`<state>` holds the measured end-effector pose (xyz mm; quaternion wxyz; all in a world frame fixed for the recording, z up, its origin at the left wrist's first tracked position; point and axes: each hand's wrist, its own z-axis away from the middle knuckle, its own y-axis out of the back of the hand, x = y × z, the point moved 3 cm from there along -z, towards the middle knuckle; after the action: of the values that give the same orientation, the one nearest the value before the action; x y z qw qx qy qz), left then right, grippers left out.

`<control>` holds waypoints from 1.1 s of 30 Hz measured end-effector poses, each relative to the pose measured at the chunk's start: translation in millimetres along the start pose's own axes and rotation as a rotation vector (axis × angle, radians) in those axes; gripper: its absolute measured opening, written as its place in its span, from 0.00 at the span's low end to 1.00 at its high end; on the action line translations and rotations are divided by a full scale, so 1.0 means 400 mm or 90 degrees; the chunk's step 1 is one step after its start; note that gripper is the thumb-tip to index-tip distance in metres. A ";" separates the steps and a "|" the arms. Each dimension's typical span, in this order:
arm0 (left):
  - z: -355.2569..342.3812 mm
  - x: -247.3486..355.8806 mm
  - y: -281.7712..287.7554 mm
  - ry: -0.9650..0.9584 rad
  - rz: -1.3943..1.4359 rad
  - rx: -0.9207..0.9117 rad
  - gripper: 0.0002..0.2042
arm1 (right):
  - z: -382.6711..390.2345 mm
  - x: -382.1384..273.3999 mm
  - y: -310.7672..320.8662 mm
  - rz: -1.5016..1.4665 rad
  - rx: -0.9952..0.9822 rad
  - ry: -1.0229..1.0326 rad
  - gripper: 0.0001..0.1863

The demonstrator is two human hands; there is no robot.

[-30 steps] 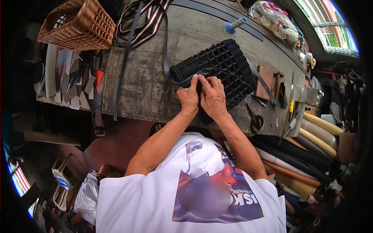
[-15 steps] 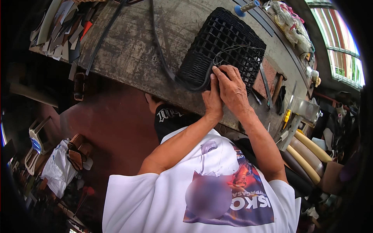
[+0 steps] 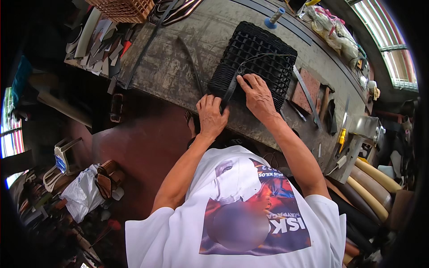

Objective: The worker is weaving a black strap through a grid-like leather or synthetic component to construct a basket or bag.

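A black woven basket lies on the worn workbench. A dark flat strap runs down across its near-left part, and thin pale wire or thread loops over the weave. My left hand is closed round the strap at the basket's near-left edge. My right hand rests on the basket beside the strap, fingers bent at the loops; whether they pinch the strap or the thread is unclear. Another length of strap lies left of the basket.
A thread spool, brick-coloured block, metal strip and yellow-handled tool are on the bench. Scraps and a wicker basket stand at left; plastic bags at back, rolled sheets at right.
My left hand has come away from beside my right fingertips to lower left, now gripping the strap at the edge. The strap on the basket now runs straighter downward. The camera view has shifted.
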<state>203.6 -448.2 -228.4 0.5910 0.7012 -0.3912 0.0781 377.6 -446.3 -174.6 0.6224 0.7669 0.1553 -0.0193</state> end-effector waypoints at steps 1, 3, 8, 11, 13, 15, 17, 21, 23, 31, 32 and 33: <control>0.012 0.002 0.018 -0.033 0.020 0.020 0.14 | 0.002 0.000 -0.001 0.002 -0.002 0.002 0.28; 0.033 -0.001 0.050 -0.050 0.029 -0.069 0.14 | 0.003 0.004 -0.001 0.002 0.003 -0.002 0.27; -0.035 -0.009 0.123 -0.130 0.014 -0.026 0.13 | 0.005 0.008 -0.003 0.042 -0.016 0.031 0.28; -0.166 -0.017 0.112 -0.342 -0.028 -0.116 0.17 | 0.011 0.006 0.001 0.021 -0.002 0.023 0.28; -0.245 -0.023 0.098 -0.453 -0.050 -0.164 0.20 | 0.014 0.005 0.002 0.027 0.001 -0.019 0.28; -0.284 -0.032 0.070 -0.589 -0.106 -0.354 0.27 | 0.016 0.000 0.005 0.031 0.018 -0.052 0.29; -0.311 -0.044 0.070 -0.640 -0.051 -0.364 0.31 | 0.015 -0.008 0.004 0.010 0.007 -0.087 0.30; -0.327 -0.064 0.047 -0.703 0.024 -0.377 0.36 | 0.007 -0.041 -0.002 0.043 -0.001 -0.172 0.30; -0.325 -0.070 0.032 -0.681 0.046 -0.357 0.37 | 0.011 -0.070 0.001 0.083 0.058 -0.199 0.30; -0.330 -0.070 0.000 -0.744 0.104 -0.261 0.28 | 0.199 -0.247 -0.172 -0.421 0.361 -0.717 0.11; -0.332 -0.070 -0.005 -0.737 0.119 -0.270 0.28 | 0.212 -0.240 -0.230 -0.567 0.353 -0.858 0.10; -0.333 -0.073 -0.009 -0.716 0.137 -0.279 0.29 | 0.204 -0.221 -0.264 -0.558 0.380 -0.811 0.10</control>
<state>233.1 -316.4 -209.3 0.4131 0.4534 -0.7189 -0.3269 279.3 -525.0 -273.4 0.2978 0.6120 0.0461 -0.7312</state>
